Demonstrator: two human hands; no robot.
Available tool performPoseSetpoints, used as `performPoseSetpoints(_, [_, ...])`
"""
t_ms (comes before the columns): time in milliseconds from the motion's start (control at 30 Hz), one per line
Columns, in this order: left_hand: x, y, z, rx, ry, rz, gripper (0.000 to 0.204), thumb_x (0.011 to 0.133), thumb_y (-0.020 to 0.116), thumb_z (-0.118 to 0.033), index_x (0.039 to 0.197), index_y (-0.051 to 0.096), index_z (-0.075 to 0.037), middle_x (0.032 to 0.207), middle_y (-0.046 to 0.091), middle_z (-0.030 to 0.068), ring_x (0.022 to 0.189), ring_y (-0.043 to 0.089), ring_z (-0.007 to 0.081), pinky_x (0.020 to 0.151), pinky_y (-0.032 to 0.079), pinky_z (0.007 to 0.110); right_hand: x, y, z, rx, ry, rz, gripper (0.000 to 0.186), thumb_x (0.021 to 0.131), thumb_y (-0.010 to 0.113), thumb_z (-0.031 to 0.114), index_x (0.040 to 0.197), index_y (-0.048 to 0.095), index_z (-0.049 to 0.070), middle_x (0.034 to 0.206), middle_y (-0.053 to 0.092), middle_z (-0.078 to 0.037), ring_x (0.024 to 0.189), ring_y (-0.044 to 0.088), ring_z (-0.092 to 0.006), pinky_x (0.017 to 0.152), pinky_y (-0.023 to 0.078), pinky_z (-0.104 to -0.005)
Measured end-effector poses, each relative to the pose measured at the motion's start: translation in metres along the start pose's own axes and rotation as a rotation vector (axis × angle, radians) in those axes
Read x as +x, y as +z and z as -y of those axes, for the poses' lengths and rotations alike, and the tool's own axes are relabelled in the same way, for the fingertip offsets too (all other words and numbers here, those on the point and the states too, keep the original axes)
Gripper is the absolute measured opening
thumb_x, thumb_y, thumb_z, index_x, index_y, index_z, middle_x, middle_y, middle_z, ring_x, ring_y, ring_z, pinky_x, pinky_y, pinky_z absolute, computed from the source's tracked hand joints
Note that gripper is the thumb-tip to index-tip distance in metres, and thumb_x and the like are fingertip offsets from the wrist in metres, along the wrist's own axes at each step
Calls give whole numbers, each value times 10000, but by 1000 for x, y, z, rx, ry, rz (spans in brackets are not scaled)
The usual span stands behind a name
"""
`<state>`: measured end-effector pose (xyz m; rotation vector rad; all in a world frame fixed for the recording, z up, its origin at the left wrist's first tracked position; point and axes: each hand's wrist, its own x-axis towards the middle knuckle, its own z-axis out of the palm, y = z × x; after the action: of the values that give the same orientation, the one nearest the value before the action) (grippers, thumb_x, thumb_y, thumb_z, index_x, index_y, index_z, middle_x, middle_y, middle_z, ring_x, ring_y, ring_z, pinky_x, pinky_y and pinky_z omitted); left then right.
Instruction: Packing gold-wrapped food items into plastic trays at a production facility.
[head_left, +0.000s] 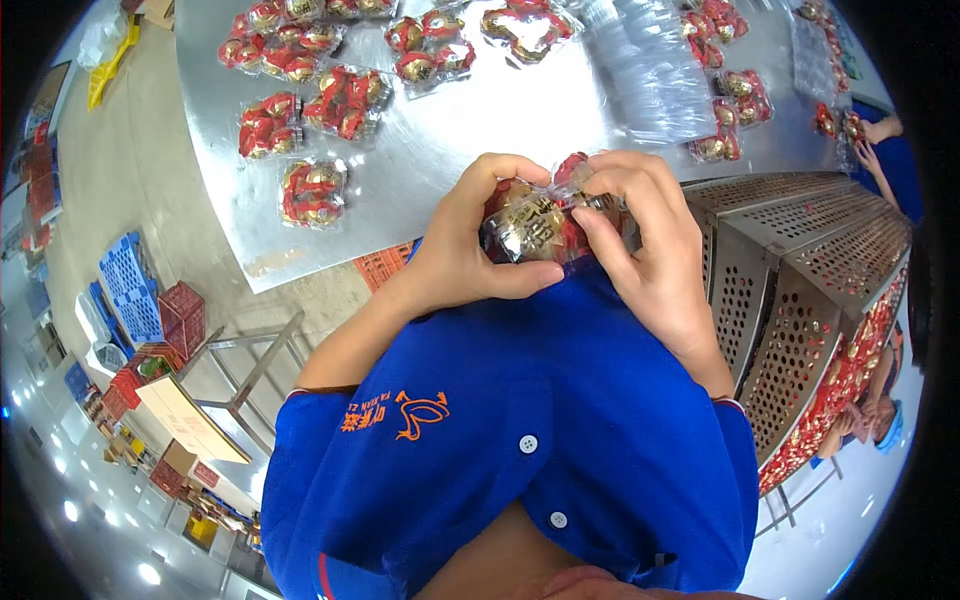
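Close to my chest, at the near edge of the shiny metal table [420, 190], I hold a clear plastic pack [535, 228] of red-and-gold wrapped pieces. My left hand [478, 240] is closed around its left side, the thumb pressed along the lower edge and the fingers over the top. With my right hand [648, 225] I grip the pack's right side, thumb and bent fingertips on the clear plastic near the top. The pieces in the pack are partly hidden by my fingers and by glare. Similar filled packs [313, 192] lie on the table to the left and beyond my hands.
A stack of clear plastic sheets or trays [650, 75] lies beyond my right hand. Perforated metal bins [795, 330] with red-and-gold pieces stand at the right. Another person's hand [880, 128] works at the far right. Blue pallets [132, 285] and red crates [181, 318] stand left.
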<state>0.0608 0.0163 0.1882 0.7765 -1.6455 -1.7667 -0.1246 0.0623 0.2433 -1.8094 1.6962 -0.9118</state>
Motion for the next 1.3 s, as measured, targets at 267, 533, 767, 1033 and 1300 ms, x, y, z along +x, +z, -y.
performPoseSetpoints(267, [1, 5, -3, 140, 103, 63, 688, 594, 825, -211, 1156, 453, -70, 1068, 483, 75, 933, 538, 190, 803, 443, 301, -2, -8, 6, -75, 32, 127, 196, 755, 623, 15, 941, 568, 45, 1049, 563, -111, 997, 512, -316, 851, 420, -388])
performPoseSetpoints(533, [5, 12, -15, 204, 118, 89, 713, 596, 803, -192, 1181, 416, -66, 1070, 487, 96, 929, 546, 237, 799, 451, 328, -7, -7, 3, -112, -24, 202, 166, 776, 568, 1, 929, 553, 64, 1053, 560, -77, 998, 478, -313, 881, 379, -401])
performPoseSetpoints(767, [10, 14, -13, 208, 97, 106, 752, 611, 806, -205, 1213, 382, -52, 1075, 499, 123, 980, 546, 245, 822, 453, 329, -5, 4, -2, -158, 20, 123, 133, 784, 544, -5, 892, 544, 73, 989, 566, -74, 947, 485, -300, 837, 382, -387])
performPoseSetpoints(1033, [19, 14, 13, 203, -56, -40, 1014, 617, 837, -299, 1367, 231, 12, 1245, 456, 222, 1163, 481, 273, 977, 386, 372, 18, 4, -49, 146, 215, 176, 114, 832, 515, 33, 930, 573, 40, 962, 584, -97, 930, 497, -283, 885, 361, -341])
performPoseSetpoints(1300, [45, -40, 55, -404, -257, -596, 526, 803, 689, -189, 1201, 380, -34, 1064, 564, 90, 942, 587, 168, 795, 509, 323, 43, 10, -63, 232, 218, 73, 262, 867, 579, 135, 1115, 578, 51, 1150, 539, -86, 1015, 543, -166, 755, 455, -273])
